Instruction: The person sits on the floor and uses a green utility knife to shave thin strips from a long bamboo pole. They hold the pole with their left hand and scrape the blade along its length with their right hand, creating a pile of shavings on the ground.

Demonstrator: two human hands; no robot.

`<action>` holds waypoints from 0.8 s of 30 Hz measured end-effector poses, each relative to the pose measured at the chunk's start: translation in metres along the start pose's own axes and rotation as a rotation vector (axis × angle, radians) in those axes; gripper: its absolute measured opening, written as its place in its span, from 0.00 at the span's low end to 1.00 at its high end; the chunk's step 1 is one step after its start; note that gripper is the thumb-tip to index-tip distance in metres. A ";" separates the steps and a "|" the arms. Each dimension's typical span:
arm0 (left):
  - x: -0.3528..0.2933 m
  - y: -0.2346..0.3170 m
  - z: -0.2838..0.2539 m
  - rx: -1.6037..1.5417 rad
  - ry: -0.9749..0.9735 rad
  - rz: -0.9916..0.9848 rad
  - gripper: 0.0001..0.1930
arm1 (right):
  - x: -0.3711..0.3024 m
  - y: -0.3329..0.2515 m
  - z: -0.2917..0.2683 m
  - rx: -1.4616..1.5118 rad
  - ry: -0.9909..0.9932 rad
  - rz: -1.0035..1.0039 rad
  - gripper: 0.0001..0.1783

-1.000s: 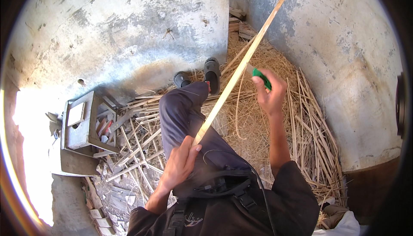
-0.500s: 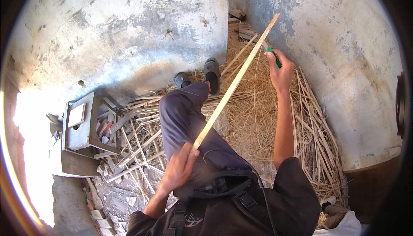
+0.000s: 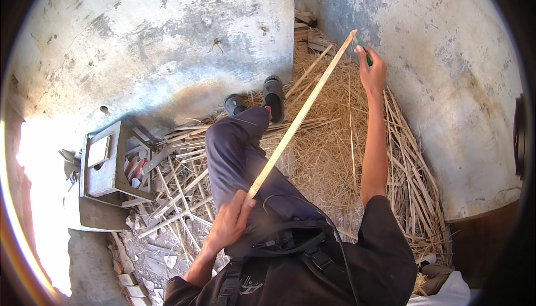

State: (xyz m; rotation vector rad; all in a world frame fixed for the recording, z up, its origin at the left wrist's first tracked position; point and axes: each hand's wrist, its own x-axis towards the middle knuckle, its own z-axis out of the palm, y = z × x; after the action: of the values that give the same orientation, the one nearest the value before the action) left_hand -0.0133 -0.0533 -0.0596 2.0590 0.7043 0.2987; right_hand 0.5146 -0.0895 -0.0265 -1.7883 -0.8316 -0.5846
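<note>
A long pale strip of split wood or bamboo (image 3: pixel 304 111) slants up and to the right across my thigh. Its lower end is gripped by my left hand (image 3: pixel 231 219), fingers wrapped round it. Up by the strip's far tip, my right hand (image 3: pixel 372 69) is closed on a green-handled knife (image 3: pixel 368 59). The blade shows only as a thin shape beside the tip. A thin shaving (image 3: pixel 351 116) hangs down from near the blade, between the strip and my right forearm.
Loose straw-like shavings (image 3: pixel 324 155) cover the floor ahead. Bundled sticks (image 3: pixel 410 172) curve along the right wall, with more sticks (image 3: pixel 178 194) scattered at left. A wooden stool-like box (image 3: pixel 103 164) holds odds and ends. Worn walls (image 3: pixel 184 44) rise in front and at right.
My right hand with the knife has moved up and slightly right, out to the strip's tip. A thin shaving now hangs down there. The strip's tip has dipped a little; my left hand keeps its hold.
</note>
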 end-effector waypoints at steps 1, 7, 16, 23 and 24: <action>0.000 -0.001 0.000 -0.002 -0.006 -0.005 0.13 | 0.001 0.000 0.000 -0.004 -0.006 0.012 0.26; 0.003 -0.001 -0.005 0.012 -0.005 -0.011 0.13 | 0.006 0.004 -0.001 -0.017 0.016 -0.022 0.26; -0.005 -0.011 -0.006 0.033 0.007 0.030 0.12 | 0.017 0.059 -0.017 -0.056 0.142 0.092 0.30; 0.011 -0.011 -0.010 0.038 0.141 -0.012 0.10 | -0.006 0.040 -0.044 -0.233 -0.051 0.249 0.33; 0.015 -0.011 -0.011 0.032 0.148 -0.002 0.10 | -0.013 0.033 -0.048 -0.215 -0.038 0.208 0.34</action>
State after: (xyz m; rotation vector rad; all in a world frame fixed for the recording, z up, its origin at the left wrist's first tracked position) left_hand -0.0102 -0.0327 -0.0636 2.0818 0.8053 0.4444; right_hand 0.5314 -0.1457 -0.0382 -2.0579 -0.6157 -0.5193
